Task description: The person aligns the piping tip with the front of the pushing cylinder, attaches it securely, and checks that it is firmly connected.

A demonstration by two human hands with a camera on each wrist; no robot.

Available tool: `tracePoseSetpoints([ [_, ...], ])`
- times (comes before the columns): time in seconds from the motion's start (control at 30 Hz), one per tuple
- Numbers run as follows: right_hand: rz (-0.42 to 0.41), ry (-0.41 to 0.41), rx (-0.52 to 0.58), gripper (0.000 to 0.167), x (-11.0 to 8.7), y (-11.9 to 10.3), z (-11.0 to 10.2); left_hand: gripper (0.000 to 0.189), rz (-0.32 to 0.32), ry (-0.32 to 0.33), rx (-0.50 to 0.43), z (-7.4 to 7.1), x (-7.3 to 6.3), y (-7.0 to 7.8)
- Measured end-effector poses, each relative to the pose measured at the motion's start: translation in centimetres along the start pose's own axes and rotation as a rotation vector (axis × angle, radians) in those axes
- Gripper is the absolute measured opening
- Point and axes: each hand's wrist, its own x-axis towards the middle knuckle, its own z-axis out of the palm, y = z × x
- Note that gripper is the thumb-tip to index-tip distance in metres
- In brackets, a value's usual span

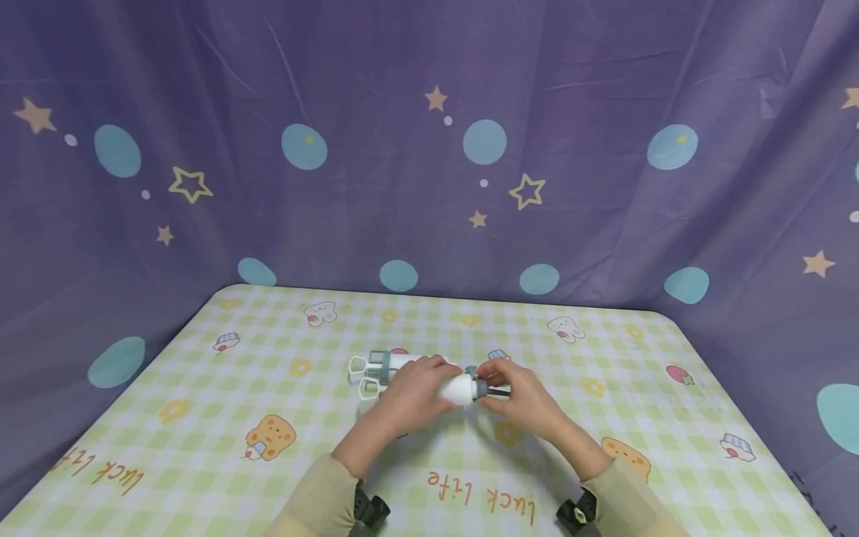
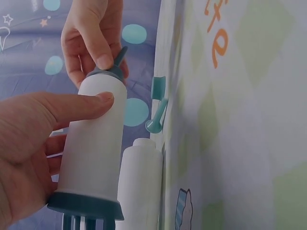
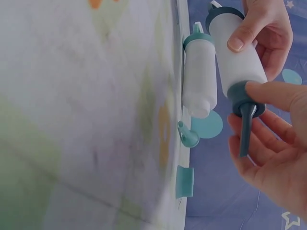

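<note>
My left hand (image 1: 416, 391) grips the white barrel (image 2: 96, 139) of an icing syringe, its thumb lying along the side. At the barrel's tip sits a dark teal nozzle cap (image 3: 244, 96) with a thin spout (image 3: 247, 129). With thumb and fingers, my right hand (image 1: 526, 395) holds that cap. The syringe lies roughly sideways above the table, its white looped handle (image 1: 370, 388) towards the left. A second white syringe (image 3: 200, 72) with a lighter teal collar rests on the table just behind; its front end has no nozzle on it.
A small teal nozzle (image 3: 188, 136) and a short curved teal piece (image 3: 184, 182) lie on the table beyond the second syringe's tip. A green-and-white checked cloth (image 1: 268, 373) covers the table. Behind it hangs a purple curtain (image 1: 376, 209).
</note>
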Motion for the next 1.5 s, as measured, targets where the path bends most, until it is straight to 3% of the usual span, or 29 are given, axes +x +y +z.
tracePoseSetpoints([
  [0.23,0.023,-0.039,0.12,0.028,-0.08,0.18,-0.41,0.046,0.014,0.02,-0.001,-0.21,-0.08,-0.08],
  [0.47,0.025,-0.057,0.083,0.022,0.09,0.28,-0.54,0.046,0.031,0.032,-0.011,-0.35,-0.19,-0.19],
  [0.93,0.017,-0.123,0.049,0.03,-0.09,0.64,-0.48,0.046,0.019,0.036,-0.048,0.0,-0.53,-0.46],
  [1.5,0.051,-0.177,0.029,0.024,-0.23,0.91,-0.69,0.048,0.031,0.041,-0.068,0.04,-0.61,-0.41],
])
